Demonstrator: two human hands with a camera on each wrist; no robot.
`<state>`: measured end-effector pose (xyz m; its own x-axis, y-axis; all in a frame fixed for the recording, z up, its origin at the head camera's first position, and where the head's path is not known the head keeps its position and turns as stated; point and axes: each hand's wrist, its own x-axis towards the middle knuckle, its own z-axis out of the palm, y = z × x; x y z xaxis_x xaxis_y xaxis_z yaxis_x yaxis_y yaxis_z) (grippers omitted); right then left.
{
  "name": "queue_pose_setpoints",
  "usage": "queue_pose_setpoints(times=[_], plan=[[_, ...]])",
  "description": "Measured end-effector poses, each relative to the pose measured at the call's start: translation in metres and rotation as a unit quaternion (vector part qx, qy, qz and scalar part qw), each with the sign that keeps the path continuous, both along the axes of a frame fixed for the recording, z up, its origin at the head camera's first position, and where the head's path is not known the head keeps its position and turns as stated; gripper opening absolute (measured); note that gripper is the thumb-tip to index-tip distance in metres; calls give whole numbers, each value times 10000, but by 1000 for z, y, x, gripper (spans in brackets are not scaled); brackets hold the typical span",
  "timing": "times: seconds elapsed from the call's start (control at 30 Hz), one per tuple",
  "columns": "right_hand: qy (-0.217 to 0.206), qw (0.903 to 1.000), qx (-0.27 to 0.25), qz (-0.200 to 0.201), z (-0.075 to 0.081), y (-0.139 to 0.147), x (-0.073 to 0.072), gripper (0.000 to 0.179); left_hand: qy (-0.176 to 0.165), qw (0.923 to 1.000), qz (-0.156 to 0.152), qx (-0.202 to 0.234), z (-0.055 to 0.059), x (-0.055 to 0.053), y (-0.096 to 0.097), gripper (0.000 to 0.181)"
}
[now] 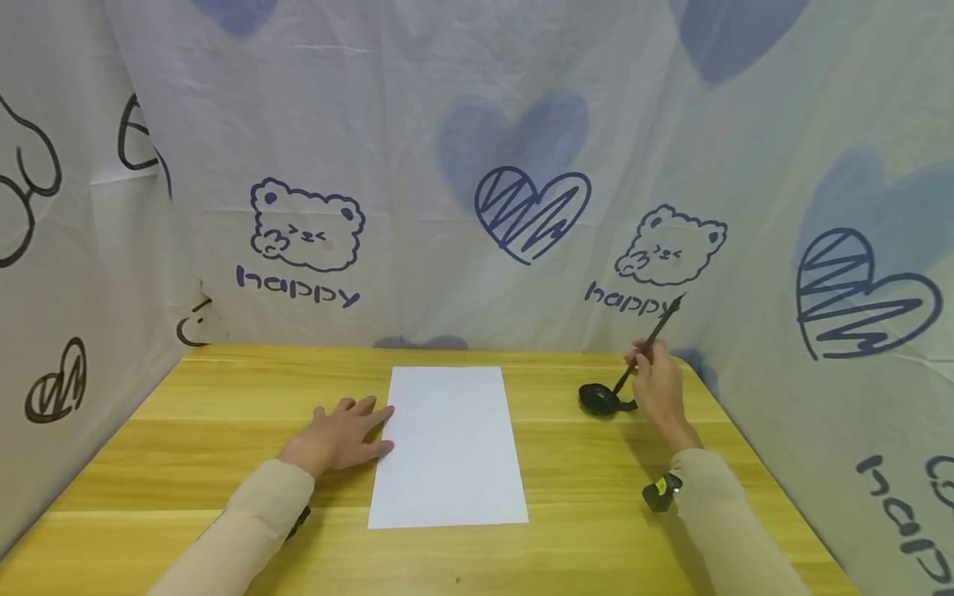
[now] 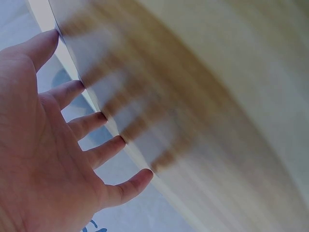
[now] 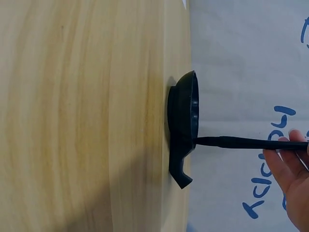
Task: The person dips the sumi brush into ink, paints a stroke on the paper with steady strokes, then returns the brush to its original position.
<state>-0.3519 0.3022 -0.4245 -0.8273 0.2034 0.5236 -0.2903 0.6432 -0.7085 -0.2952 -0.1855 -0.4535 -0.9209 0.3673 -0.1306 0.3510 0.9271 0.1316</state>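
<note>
A sheet of white paper lies flat on the wooden table. At its left edge rests my left hand, fingers spread and fairly straight; the left wrist view shows the fingertips down on the surface. My right hand pinches the shaft of a slim black brush, held at a slant. The brush's lower end meets the rim of a small black dish with a short curved handle, which stands on the table right of the paper. What lies inside the dish is mostly hidden in the right wrist view.
Behind the table and along both sides hangs a pale curtain printed with hearts and bears. Its folds come down close to the table's back edge. The wooden table top extends in front of the dish and around the paper.
</note>
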Motion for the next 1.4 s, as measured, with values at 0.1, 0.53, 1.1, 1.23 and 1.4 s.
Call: queue_pose_setpoints(times=[0.1,0.53,1.1,1.23,1.4], plan=[[-30,10000,7,-11,-1,2,0,25,-6,10000,11,14,-3,-1,0,72],[-50,9997,-243,-65,3,2,0,29,-65,9999,58,102,-3,-1,-1,73],[-163,9997,-89,-149,3,6,0,29,-39,9999,38,95,1,-1,0,72],[-80,9998,-32,-190,6,6,1,28,-13,10000,49,69,1,-1,0,71],[212,9997,4,-120,12,4,2,23,-9,10000,14,90,0,0,-1,72]])
